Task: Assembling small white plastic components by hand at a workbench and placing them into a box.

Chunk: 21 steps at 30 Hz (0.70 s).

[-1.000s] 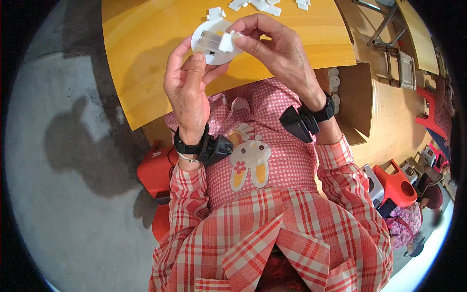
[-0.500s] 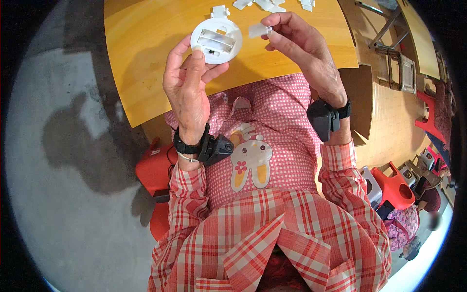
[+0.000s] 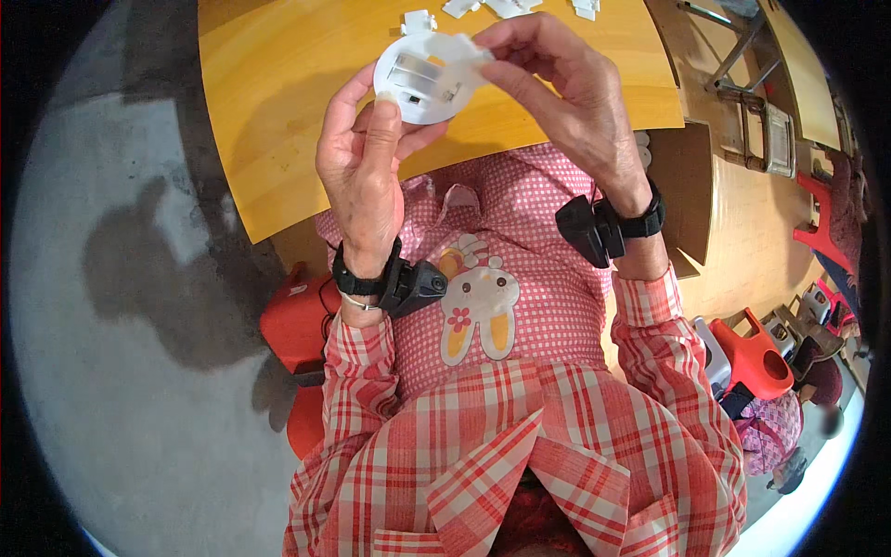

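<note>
My left hand (image 3: 369,139) grips a round white plastic housing (image 3: 425,110) by its rim, thumb on the front face. A rectangular recess, much like a battery compartment, and a small black switch (image 3: 414,99) show on that face. Between the thumb and fingers of my right hand (image 3: 561,88) is a small white plastic piece (image 3: 464,58), blurred by motion. It overlaps the right part of the housing in the picture; whether the two touch I cannot tell. Both hands are raised over the near part of the yellow table (image 3: 306,121).
Several loose white plastic pieces (image 3: 509,7) lie along the table's far side, one (image 3: 419,20) just beyond the housing. A cardboard box (image 3: 682,186) stands right of the table. Red stools (image 3: 295,325) are at my left, and another red stool (image 3: 750,353) with people sits farther right.
My right hand has moved left, carrying the small white piece from beside the housing to over its right part. The left hand has shifted slightly right with the housing.
</note>
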Tool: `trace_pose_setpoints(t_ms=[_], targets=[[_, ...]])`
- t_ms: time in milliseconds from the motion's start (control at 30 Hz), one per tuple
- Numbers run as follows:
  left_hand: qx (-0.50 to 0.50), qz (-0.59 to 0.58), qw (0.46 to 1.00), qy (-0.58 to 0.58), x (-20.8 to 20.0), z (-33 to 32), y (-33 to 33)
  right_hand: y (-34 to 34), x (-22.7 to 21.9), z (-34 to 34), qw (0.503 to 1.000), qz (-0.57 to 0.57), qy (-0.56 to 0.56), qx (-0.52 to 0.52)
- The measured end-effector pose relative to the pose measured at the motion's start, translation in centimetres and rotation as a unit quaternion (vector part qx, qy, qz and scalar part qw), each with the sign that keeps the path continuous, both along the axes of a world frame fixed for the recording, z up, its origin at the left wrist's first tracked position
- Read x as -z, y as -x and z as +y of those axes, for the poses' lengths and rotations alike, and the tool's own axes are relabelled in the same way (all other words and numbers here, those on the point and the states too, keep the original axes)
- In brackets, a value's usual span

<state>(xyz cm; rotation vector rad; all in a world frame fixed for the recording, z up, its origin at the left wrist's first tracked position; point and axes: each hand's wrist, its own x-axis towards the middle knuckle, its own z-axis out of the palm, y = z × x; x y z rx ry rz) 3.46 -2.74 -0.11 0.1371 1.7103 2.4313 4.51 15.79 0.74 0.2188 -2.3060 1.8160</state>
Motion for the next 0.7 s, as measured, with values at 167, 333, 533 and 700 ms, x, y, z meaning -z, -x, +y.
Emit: trace_pose_setpoints(t_ms=[167,333,533,700], targets=[[0.001,0.014,1.0,-0.004,-0.1,-0.1,0.0,0.0,-1.9,-2.0,0.988,0.078,-0.125,0.034],[-0.004,0.018,1.0,-0.004,0.0,0.0,0.1,0.2,-1.7,-2.7,0.979,0.123,-0.158,0.039],[-0.005,0.013,1.0,0.009,-0.3,0.0,0.0,0.1,-3.9,-3.0,0.984,0.101,-0.137,0.06],[-0.011,0.007,1.0,0.005,-0.3,0.1,-0.1,0.7,-3.0,-3.0,0.98,0.107,-0.157,0.065]])
